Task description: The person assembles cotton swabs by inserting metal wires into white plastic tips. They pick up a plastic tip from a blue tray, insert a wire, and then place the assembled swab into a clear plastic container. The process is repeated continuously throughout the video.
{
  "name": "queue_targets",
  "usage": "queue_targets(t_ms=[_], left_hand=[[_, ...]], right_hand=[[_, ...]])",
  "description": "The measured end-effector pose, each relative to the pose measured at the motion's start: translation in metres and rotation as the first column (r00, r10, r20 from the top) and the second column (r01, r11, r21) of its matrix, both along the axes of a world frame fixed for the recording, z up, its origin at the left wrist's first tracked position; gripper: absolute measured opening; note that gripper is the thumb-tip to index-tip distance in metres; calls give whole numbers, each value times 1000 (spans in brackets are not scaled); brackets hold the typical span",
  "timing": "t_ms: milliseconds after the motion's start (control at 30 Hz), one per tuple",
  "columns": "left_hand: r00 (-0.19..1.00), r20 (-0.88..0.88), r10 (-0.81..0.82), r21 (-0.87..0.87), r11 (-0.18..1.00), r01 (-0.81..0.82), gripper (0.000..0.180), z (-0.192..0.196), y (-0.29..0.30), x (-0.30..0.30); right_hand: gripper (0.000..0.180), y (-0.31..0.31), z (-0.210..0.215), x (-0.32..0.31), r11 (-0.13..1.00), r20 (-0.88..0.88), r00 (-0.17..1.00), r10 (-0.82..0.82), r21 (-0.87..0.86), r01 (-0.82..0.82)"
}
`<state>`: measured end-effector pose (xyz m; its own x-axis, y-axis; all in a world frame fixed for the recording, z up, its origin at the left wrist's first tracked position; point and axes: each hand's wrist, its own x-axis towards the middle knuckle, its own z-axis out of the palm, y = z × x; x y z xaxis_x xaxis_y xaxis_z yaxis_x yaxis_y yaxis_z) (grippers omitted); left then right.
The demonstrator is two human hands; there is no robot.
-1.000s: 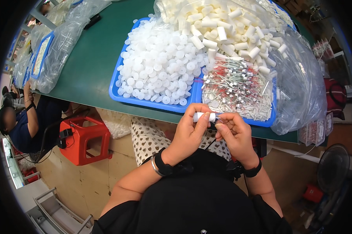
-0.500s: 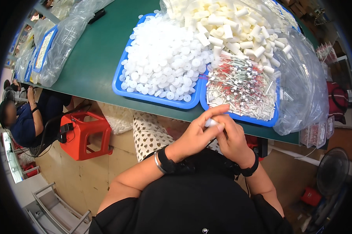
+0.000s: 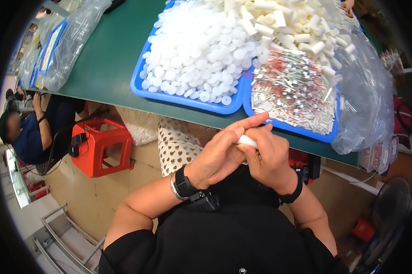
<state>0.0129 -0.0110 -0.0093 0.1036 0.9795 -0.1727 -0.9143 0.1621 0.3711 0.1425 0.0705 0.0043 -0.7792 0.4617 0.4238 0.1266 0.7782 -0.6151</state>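
Note:
A small white foam-like cylinder [image 3: 247, 142] is held between my hands in front of the table edge. My right hand [image 3: 273, 157] pinches it with thumb and curled fingers. My left hand [image 3: 217, 157] has its thumb at the cylinder's near-left end, with the index finger stretched out behind it. Just beyond my fingertips, a blue tray [image 3: 301, 129] carries white rod pieces and thin red and white parts. Left of it, a larger blue tray [image 3: 178, 101] is heaped with white discs [image 3: 192, 59]. The cylinder's far end is hidden by my right fingers.
Cream cylinders [image 3: 301, 23] are piled behind the trays on the green table [image 3: 101, 59]. A clear plastic bag [image 3: 368, 100] bulges at the right. A red stool [image 3: 101, 148] and a seated person [image 3: 28, 137] are at left; a fan [image 3: 393, 201] stands at right.
More of the white cylinder shows between my hands. My left thumb has shifted toward its end, and my right fingers have curled more tightly. The whole view has shifted slightly.

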Motion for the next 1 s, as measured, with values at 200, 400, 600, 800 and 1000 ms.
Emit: queue_targets(t_ms=[200,400,600,800,1000], left_hand=[[996,44,73,-204,977,-62,51,-37,-34,9],[993,81,87,-162,984,-73,50,-41,-38,4],[958,202,204,-63,979,-195,37,-44,-41,21],[957,78,279,-105,957,-271,46,-45,-43,11],[966,-56,251,-108,961,-256,58,-42,-54,-8]], right_hand=[[25,-40,-47,6,963,144,988,-48,-257,84],[31,-38,-38,3,973,161,987,16,-229,22],[17,-46,-34,-8,997,138,989,-56,54,49],[20,-49,-40,-24,989,138,989,-56,-125,73],[24,-52,-37,-31,972,226,972,67,-233,-13]])
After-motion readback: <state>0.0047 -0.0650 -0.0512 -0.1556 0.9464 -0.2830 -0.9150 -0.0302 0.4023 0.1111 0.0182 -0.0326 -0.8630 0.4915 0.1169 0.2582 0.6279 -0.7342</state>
